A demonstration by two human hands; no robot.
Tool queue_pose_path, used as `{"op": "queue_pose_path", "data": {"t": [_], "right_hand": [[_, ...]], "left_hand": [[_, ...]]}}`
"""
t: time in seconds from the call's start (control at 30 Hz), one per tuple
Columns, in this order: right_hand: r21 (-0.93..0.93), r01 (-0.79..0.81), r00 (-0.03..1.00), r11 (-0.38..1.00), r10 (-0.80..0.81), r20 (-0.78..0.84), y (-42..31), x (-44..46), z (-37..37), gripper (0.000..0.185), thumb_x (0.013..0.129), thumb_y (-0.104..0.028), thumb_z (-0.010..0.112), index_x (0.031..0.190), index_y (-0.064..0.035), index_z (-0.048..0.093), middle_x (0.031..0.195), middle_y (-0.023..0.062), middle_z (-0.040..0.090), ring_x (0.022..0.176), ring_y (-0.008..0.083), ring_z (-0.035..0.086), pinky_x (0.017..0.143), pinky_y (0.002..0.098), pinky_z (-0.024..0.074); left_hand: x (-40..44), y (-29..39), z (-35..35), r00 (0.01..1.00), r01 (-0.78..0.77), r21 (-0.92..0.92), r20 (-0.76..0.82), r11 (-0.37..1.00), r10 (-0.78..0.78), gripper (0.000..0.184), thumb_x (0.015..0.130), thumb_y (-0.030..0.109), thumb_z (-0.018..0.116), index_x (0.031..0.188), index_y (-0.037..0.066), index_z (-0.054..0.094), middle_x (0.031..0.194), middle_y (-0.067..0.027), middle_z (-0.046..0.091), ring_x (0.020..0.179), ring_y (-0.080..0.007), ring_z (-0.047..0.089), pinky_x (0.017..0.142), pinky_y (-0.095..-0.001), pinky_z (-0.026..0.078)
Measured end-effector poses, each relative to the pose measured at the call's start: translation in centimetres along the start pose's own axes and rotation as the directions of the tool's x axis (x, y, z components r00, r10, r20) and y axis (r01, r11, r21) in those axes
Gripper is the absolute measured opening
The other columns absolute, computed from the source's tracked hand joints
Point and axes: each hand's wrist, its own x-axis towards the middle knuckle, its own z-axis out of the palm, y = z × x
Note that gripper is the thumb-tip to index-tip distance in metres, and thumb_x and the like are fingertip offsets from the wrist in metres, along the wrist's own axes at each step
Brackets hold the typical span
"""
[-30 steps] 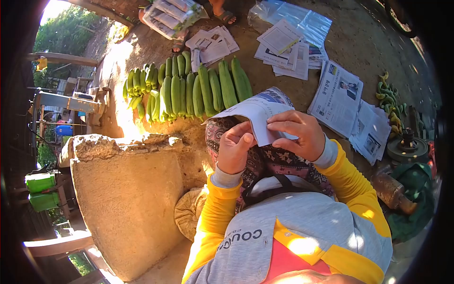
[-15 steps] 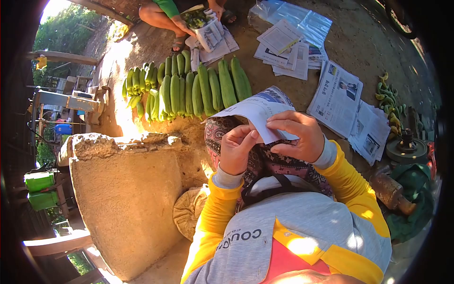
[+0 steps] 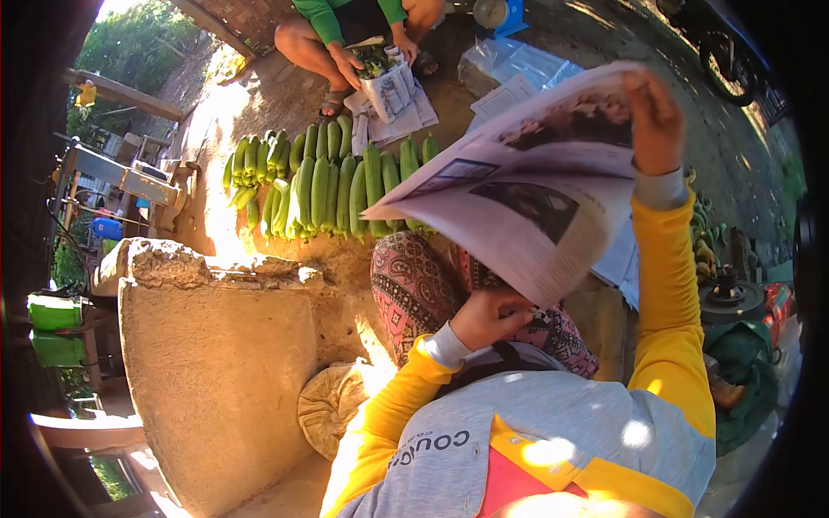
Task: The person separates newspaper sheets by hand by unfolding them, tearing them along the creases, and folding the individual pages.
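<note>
A newspaper (image 3: 561, 186) is lifted in front of me, its sheets bowed apart and tilted over my lap. High on the right, my right hand (image 3: 654, 121) grips its upper edge with closed fingers. Low by my knees, my left hand (image 3: 494, 319) is closed at the paper's bottom corner, its fingertips partly hidden there. Beyond the newspaper, rows of long green gourds (image 3: 332, 192) lie on the ground, some covered by the raised pages.
Across from me a person in a green sleeve (image 3: 324, 22) squats, hands at a newspaper-wrapped bundle of greens (image 3: 387, 91). Clear plastic sheeting (image 3: 527, 65) lies behind the newspaper. A concrete block (image 3: 216, 363) stands on my left, with a tan sack (image 3: 332, 410) beside it. Bananas (image 3: 704, 229) lie at right.
The folded newspaper has been opened and raised. My right hand has swung up and to the right with its edge; my left hand has moved lower and slightly right.
</note>
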Motion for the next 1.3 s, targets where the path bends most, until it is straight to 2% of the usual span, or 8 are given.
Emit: {"op": "queue_pose_path", "data": {"t": [0.17,0.27,0.57,0.9,1.07,1.17,1.2,1.3], "right_hand": [[0.104,0.278,0.96,0.955,-0.28,0.008,-8.4,5.3,-0.6,0.023,0.095,-0.016,0.045,0.1,0.001,0.06,0.093,0.0067,0.063,0.083,0.0101,0.058,0.078,0.0217,0.0458],[0.158,0.253,0.967,0.954,-0.254,-0.016,-10.3,6.5,-0.9,0.026,0.096,-0.016,0.043,0.105,0.0031,0.058,0.095,0.0098,0.062,0.083,0.0122,0.058,0.076,0.0225,0.0464],[0.094,0.525,0.851,0.846,-0.519,-0.083,-16.4,9.2,-4.5,0.028,0.093,-0.016,0.046,0.114,0.0019,0.054,0.095,0.0088,0.062,0.081,0.0142,0.059,0.07,0.0232,0.0477],[-0.411,0.609,0.755,0.679,-0.654,0.038,-20.9,16.9,-8.4,0.03,0.092,-0.018,0.047,0.119,-0.007,0.052,0.107,0.0084,0.059,0.088,0.0179,0.06,0.075,0.0238,0.048],[-0.75,0.555,0.724,0.361,-0.653,0.222,-19.4,26.7,-5.4,0.032,0.091,-0.02,0.048,0.122,-0.0114,0.051,0.113,0.0081,0.057,0.092,0.0197,0.06,0.077,0.024,0.0481],[-0.853,0.263,0.76,-0.451,-0.449,0.471,-16.6,29.6,0.5,0.033,0.091,-0.021,0.049,0.123,-0.014,0.05,0.116,0.008,0.056,0.094,0.0208,0.06,0.078,0.0242,0.0482],[-0.636,0.75,0.541,0.18,-0.72,0.435,-13.3,31.5,2.2,0.038,0.087,-0.021,0.056,0.124,-0.0137,0.05,0.113,0.0115,0.056,0.102,0.0277,0.056,0.085,0.0329,0.0466],[-0.5,0.818,0.509,0.283,-0.761,0.402,-12.4,20.4,10.2,0.039,0.082,-0.017,0.061,0.119,-0.0103,0.051,0.109,0.0133,0.057,0.103,0.0302,0.055,0.089,0.0371,0.0434]], "left_hand": [[-0.5,1.3,-3.1,0.98,-0.198,0.264,0.033,0.944,0.196,0.03,0.08,0.013,0.066,0.105,-0.002,0.061,0.099,-0.015,0.066,0.089,-0.0202,0.064,0.079,-0.0283,0.049],[-1.6,2.0,-6.4,0.979,0.082,0.369,-0.206,0.926,-0.005,0.023,0.08,0.013,0.065,0.098,-0.001,0.064,0.092,-0.0124,0.067,0.083,-0.0161,0.065,0.073,-0.0281,0.05],[-1.9,2.6,-9.7,0.579,0.037,0.638,-0.641,0.769,0.504,0.097,0.059,0.011,0.082,0.136,-0.001,0.023,0.136,-0.0237,0.03,0.125,-0.038,0.035,0.1,-0.0414,0.036],[1.7,12.0,-10.7,0.387,-0.521,0.749,-0.219,0.408,0.896,0.034,0.073,0.012,0.067,0.104,0.001,0.059,0.103,-0.0169,0.063,0.098,-0.0295,0.06,0.088,-0.0363,0.045],[1.3,13.2,-7.4,0.525,-0.748,0.162,-0.449,0.644,0.723,0.016,0.085,0.009,0.057,0.097,0.0,0.062,0.08,-0.0106,0.064,0.072,-0.0186,0.062,0.065,-0.0292,0.048],[0.0,12.7,-6.8,0.744,-0.581,-0.226,-0.536,0.782,0.399,0.027,0.093,0.023,0.054,0.096,-0.003,0.061,0.078,0.0002,0.061,0.07,-0.0044,0.051,0.061,-0.0217,0.043],[-0.6,11.9,-7.1,0.791,-0.502,-0.313,-0.543,0.806,0.282,0.029,0.093,0.025,0.054,0.095,-0.003,0.061,0.078,0.001,0.061,0.07,-0.0039,0.051,0.061,-0.0208,0.043],[0.1,6.5,-7.6,0.719,-0.516,-0.381,-0.68,0.767,0.146,0.033,0.093,0.029,0.054,0.093,-0.003,0.062,0.078,0.0019,0.061,0.069,-0.0024,0.05,0.06,-0.0183,0.041]]}}
